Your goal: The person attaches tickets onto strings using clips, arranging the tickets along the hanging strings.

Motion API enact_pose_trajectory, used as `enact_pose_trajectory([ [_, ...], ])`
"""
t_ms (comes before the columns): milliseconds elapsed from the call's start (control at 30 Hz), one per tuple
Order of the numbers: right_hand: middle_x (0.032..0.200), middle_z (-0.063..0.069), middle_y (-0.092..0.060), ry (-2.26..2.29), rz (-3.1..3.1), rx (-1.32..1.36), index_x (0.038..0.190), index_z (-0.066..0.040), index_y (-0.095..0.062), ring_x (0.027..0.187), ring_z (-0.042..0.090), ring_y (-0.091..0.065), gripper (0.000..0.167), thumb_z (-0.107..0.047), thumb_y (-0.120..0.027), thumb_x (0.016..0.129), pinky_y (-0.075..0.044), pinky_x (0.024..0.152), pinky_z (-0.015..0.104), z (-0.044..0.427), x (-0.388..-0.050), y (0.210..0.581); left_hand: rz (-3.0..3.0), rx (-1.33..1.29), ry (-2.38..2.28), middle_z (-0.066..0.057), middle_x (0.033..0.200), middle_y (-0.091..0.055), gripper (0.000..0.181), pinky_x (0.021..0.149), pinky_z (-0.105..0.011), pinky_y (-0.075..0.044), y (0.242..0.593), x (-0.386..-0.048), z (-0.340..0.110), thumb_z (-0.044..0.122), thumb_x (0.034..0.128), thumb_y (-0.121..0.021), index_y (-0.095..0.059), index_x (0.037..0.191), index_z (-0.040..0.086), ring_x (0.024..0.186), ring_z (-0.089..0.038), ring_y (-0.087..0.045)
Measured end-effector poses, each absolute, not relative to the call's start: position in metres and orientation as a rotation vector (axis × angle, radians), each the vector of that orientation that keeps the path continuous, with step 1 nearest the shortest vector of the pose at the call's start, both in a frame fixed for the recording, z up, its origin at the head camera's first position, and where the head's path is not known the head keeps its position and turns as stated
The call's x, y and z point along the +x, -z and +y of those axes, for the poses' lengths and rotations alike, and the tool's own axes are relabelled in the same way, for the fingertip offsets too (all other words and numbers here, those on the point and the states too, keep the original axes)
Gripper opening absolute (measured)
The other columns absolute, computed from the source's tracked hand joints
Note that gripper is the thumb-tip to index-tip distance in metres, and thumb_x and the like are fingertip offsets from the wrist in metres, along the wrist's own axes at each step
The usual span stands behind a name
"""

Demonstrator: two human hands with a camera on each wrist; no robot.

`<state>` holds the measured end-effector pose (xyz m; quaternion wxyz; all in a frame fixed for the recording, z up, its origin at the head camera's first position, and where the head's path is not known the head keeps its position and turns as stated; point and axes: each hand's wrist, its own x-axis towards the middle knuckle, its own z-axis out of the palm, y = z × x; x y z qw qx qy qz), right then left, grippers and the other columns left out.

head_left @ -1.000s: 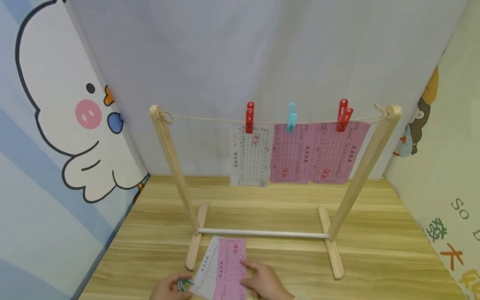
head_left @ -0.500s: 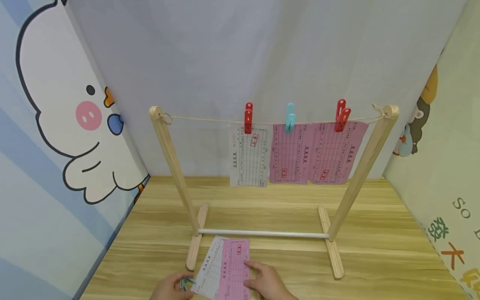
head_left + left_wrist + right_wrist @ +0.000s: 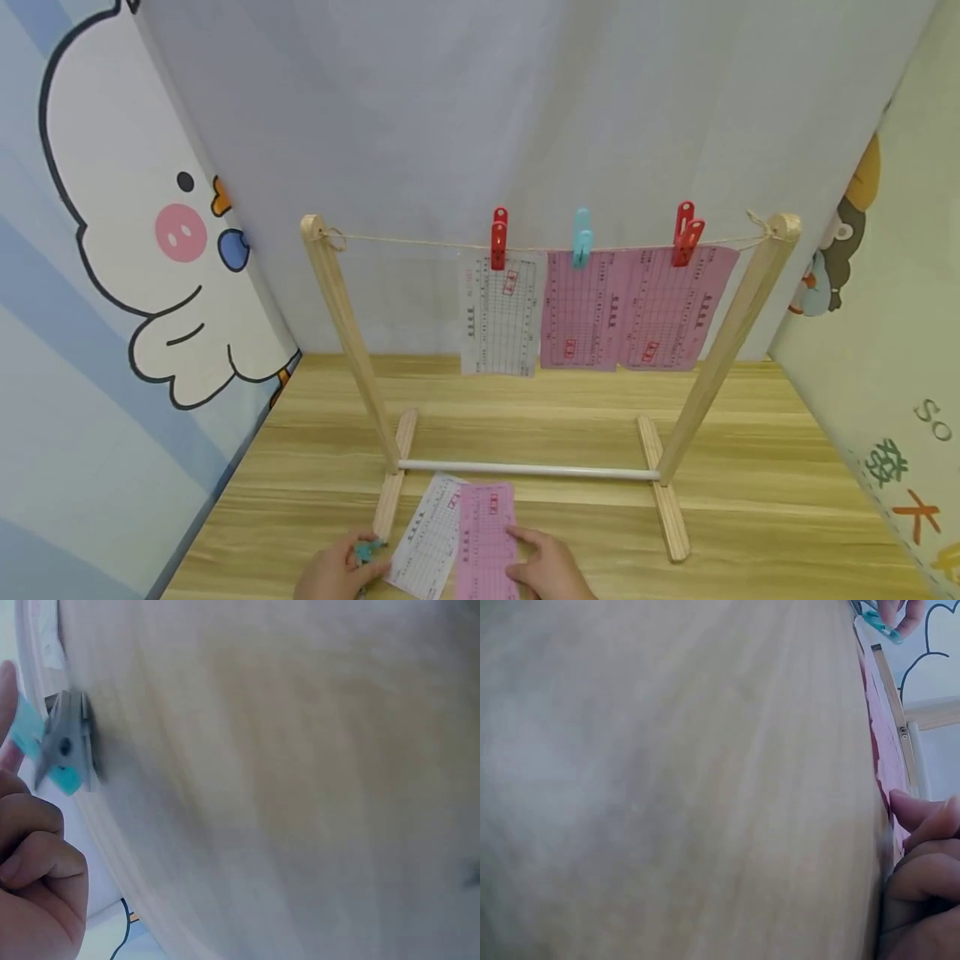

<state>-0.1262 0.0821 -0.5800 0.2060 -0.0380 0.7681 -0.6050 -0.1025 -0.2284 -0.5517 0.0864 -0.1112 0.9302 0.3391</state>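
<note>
In the head view, my left hand (image 3: 341, 568) pinches a teal clothespin (image 3: 366, 552) between thumb and forefinger. The left wrist view shows a grey clothespin (image 3: 69, 742) against that teal one. My right hand (image 3: 551, 568) holds the right edge of a pink printed slip (image 3: 486, 542) with thumb and forefinger, the other fingers curled beneath. A white printed slip (image 3: 427, 537) lies tilted beside it, its right side partly under the pink one. Both slips lie on the wooden table, and their lower ends run towards the bottom of the frame.
Behind the slips stands a wooden rack with a string (image 3: 420, 242) and a white crossbar (image 3: 525, 471). From the string hang a white slip (image 3: 501, 325) and two pink slips (image 3: 581, 317), held by two red clothespins (image 3: 498, 242) and a light blue one (image 3: 582, 242).
The pink slip has slid right with my right hand, baring more of the white slip. My left fingers have shifted slightly upward with the teal clothespin, which now shows more plainly.
</note>
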Motion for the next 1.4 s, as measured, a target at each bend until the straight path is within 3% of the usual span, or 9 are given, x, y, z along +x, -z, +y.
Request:
enact_pose_trajectory([
  [200,0.048,-0.009,-0.044,1.75,2.119,-0.032,0.141,0.007,-0.046,0.036,-0.002,-0.038,0.071,0.005,-0.071,0.075,-0.034,0.038,0.013,0.084,-0.126,0.579,2.798,-0.472,-1.147,0.005,0.063,-0.041,0.05,0.048,-0.02,-0.029,0.548,-0.105,-0.223,0.048,0.0802,-0.078,-0.068,0.112,0.01,0.051,-0.01,-0.037],
  [367,0.052,-0.002,-0.056,1.789,2.112,0.002,0.145,0.005,-0.042,0.036,-0.001,-0.04,0.077,0.008,-0.068,0.072,-0.036,0.037,0.014,0.083,-0.127,0.581,2.818,-0.532,-1.21,0.006,0.06,-0.037,0.048,0.048,-0.02,-0.027,0.545,-0.106,-0.222,0.046,0.0831,-0.076,-0.068,0.109,0.007,0.049,-0.008,-0.032],
  [600,0.082,0.01,-0.069,1.778,2.201,0.048,0.148,0.006,-0.035,0.057,0.013,-0.064,0.084,-0.004,-0.077,0.077,-0.055,0.053,0.03,0.078,-0.129,0.58,2.824,-0.562,-1.307,0.007,0.059,-0.036,0.048,0.049,-0.02,-0.029,0.542,-0.107,-0.218,0.045,0.0826,-0.078,-0.069,0.107,0.004,0.049,-0.005,-0.031],
  [733,0.084,0.011,-0.067,1.724,2.278,0.078,0.147,0.007,-0.036,0.058,0.014,-0.064,0.084,-0.004,-0.078,0.075,-0.055,0.053,0.033,0.073,-0.13,0.579,2.814,-0.562,-1.351,0.006,0.059,-0.04,0.046,0.049,-0.02,-0.03,0.537,-0.108,-0.214,0.04,0.0819,-0.079,-0.068,0.107,0.004,0.049,-0.005,-0.034],
  [933,0.074,0.008,-0.064,1.694,2.31,0.06,0.144,0.007,-0.038,0.054,0.013,-0.06,0.077,-0.001,-0.074,0.077,-0.053,0.05,0.031,0.073,-0.13,0.581,2.787,-0.543,-1.367,0.005,0.061,-0.044,0.046,0.05,-0.021,-0.031,0.53,-0.109,-0.212,0.037,0.0814,-0.081,-0.067,0.111,0.004,0.051,-0.007,-0.038],
  [1067,0.079,0.008,-0.063,1.654,2.347,0.083,0.139,0.008,-0.041,0.058,0.014,-0.061,0.069,-0.002,-0.072,0.079,-0.053,0.052,0.031,0.073,-0.131,0.578,2.772,-0.556,-1.352,0.005,0.061,-0.045,0.048,0.05,-0.021,-0.031,0.527,-0.11,-0.211,0.039,0.082,-0.079,-0.067,0.112,0.004,0.051,-0.007,-0.038],
  [1400,0.075,0.007,-0.062,1.527,2.453,0.101,0.108,0.012,-0.056,0.061,0.013,-0.059,0.034,-0.003,-0.071,0.081,-0.053,0.054,0.028,0.082,-0.138,0.567,2.766,-0.539,-1.343,0.004,0.062,-0.044,0.047,0.049,-0.021,-0.03,0.519,-0.113,-0.204,0.041,0.0844,-0.076,-0.068,0.114,0.006,0.051,-0.008,-0.036],
])
